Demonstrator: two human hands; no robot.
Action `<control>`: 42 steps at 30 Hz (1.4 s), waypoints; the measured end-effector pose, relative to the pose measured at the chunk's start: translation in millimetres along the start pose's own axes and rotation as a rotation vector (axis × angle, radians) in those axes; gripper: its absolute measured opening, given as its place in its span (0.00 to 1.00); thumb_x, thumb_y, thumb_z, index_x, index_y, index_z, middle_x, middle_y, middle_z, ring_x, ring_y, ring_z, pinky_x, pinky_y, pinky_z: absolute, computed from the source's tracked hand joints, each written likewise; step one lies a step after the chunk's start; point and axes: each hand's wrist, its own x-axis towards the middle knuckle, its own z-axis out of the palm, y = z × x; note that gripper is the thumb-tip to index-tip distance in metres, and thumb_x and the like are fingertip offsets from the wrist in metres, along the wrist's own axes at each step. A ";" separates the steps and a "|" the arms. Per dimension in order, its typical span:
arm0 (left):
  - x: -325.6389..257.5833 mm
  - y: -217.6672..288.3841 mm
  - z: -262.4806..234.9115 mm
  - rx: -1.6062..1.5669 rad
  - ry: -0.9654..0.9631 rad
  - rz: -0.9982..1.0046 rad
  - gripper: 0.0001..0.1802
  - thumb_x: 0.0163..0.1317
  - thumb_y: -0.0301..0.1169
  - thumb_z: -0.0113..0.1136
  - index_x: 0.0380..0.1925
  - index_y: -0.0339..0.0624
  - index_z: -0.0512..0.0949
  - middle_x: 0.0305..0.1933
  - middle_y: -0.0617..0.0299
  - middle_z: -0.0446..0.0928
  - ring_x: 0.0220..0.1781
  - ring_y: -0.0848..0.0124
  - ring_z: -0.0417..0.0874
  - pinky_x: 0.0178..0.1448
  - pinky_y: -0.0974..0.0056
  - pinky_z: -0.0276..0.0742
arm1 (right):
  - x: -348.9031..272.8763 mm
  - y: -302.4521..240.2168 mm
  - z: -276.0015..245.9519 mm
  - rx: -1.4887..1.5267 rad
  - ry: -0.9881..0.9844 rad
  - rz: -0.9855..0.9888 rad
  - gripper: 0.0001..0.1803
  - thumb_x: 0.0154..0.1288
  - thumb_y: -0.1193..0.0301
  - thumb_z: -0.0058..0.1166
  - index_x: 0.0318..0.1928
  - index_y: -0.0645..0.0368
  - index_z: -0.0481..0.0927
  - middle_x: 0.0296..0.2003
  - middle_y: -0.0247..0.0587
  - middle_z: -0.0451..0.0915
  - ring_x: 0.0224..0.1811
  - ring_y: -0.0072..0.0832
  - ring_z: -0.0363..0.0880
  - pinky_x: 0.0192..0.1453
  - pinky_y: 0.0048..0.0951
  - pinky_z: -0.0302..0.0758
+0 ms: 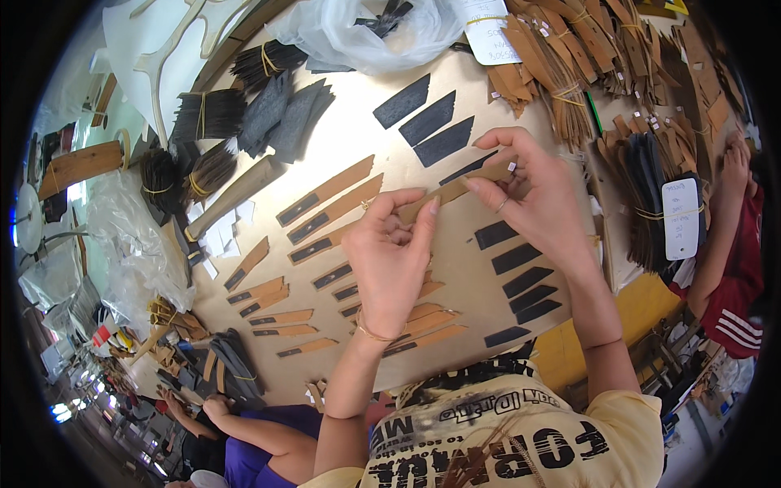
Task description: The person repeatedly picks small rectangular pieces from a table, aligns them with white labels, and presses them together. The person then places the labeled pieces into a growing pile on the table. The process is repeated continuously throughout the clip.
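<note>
My left hand (389,256) and my right hand (533,191) together hold one long tan leather strip (455,189) above the worktable (358,138). The left fingers pinch its lower left end, the right fingers pinch the upper right end near a small white tag. Under the hands lie rows of tan strips with dark patches (325,215) and separate black pieces (515,281).
Bundles of brown strips (561,57) tied with bands lie at the top right, dark bundles (207,114) at the top left. A clear plastic bag (366,28) sits at the top. One person's arms (252,427) work at the lower left, another person's arm (728,220) at the right.
</note>
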 end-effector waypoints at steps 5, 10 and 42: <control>-0.6 2.0 0.8 0.022 0.006 -0.056 0.10 0.61 0.25 0.70 0.39 0.31 0.83 0.23 0.72 0.73 0.21 0.89 0.63 0.24 0.79 0.57 | 1.8 -0.5 0.5 -0.041 0.014 0.009 0.21 0.59 0.76 0.68 0.51 0.57 0.75 0.31 0.30 0.82 0.27 0.12 0.74 0.29 0.17 0.70; 0.2 1.4 2.1 0.071 0.016 -0.013 0.09 0.61 0.25 0.70 0.38 0.31 0.83 0.21 0.73 0.72 0.21 0.89 0.62 0.23 0.79 0.54 | 1.9 -0.9 0.2 -0.047 0.026 0.006 0.21 0.58 0.76 0.68 0.51 0.57 0.74 0.29 0.29 0.81 0.26 0.12 0.72 0.29 0.17 0.70; -11.7 3.3 12.5 0.924 -0.093 0.592 0.19 0.57 0.21 0.61 0.50 0.35 0.81 0.41 0.55 0.76 0.34 0.63 0.82 0.35 0.62 0.80 | -19.8 -13.4 -7.3 -0.311 -0.084 -0.452 0.19 0.57 0.79 0.66 0.49 0.60 0.78 0.34 0.33 0.81 0.31 0.21 0.77 0.41 0.24 0.74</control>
